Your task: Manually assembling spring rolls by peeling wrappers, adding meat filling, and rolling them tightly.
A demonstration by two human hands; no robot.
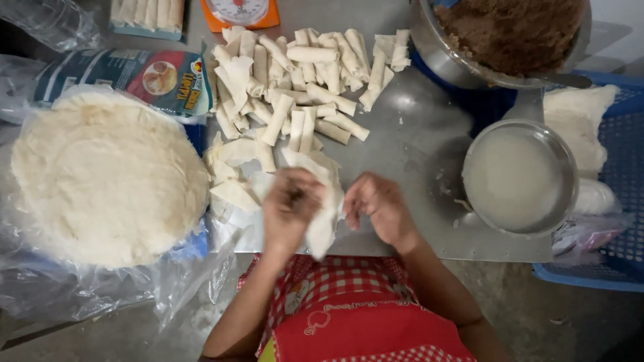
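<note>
A grey metal surface point(416, 134) spreads ahead of the fingers under soft, even light, with bare concrete floor point(537, 315) below them.

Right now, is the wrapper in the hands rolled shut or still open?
Still open: the wrapper hangs loose and draped between the left hand and right hand, unlike the tight finished rolls.

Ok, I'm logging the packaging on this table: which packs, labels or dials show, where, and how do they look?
Printed bag: upper left, behind the wrapper stack; flat, dark blue with a red panel and a round food picture.
Kitchen scale: top edge; orange body, white round dial.
Tray pack: top left; pale rolls, light blue rim.
</note>
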